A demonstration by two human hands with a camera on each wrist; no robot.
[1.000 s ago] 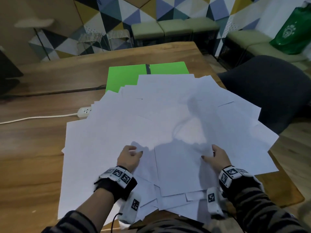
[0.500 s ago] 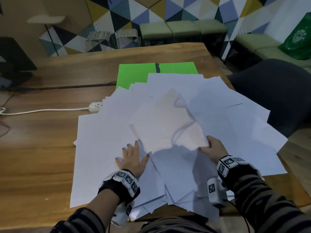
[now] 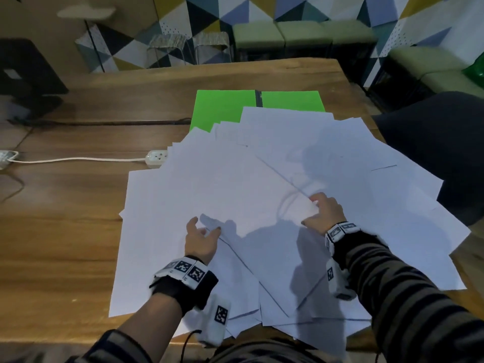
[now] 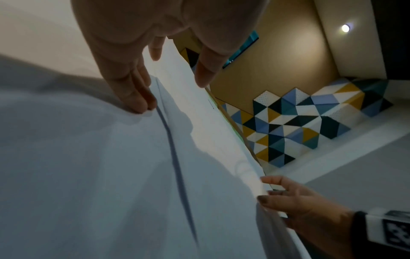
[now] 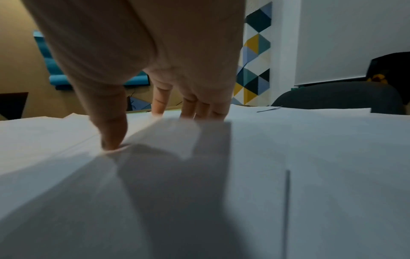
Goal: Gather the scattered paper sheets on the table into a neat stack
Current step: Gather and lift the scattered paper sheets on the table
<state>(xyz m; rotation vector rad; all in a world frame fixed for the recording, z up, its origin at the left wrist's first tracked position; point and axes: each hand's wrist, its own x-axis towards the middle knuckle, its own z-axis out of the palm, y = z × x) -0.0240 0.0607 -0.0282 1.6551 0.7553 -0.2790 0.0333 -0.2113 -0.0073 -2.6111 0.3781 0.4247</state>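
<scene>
Several white paper sheets (image 3: pixel 340 158) lie fanned out over the wooden table (image 3: pixel 65 231). One top sheet (image 3: pixel 222 187) stretches between my hands, with its near edge raised a little. My left hand (image 3: pixel 207 225) is curled at its near left corner, the thumb (image 4: pixel 206 75) over the sheet (image 4: pixel 199 113) and the fingers (image 4: pixel 137 101) at its edge. My right hand (image 3: pixel 310 212) pinches the right corner (image 5: pixel 173 136), with the thumb (image 5: pixel 113 138) on top and the fingers behind the lifted paper.
A green folder (image 3: pixel 225 106) lies under the far edge of the pile. A white power strip (image 3: pixel 157 158) with its cable sits to the left. A dark chair (image 3: pixel 440 142) stands at the table's right side. Some sheets overhang the near edge.
The sheet that my right hand held up has swung left and come down across the pile. My left hand has lifted from lying flat and now curls at that sheet's near corner.
</scene>
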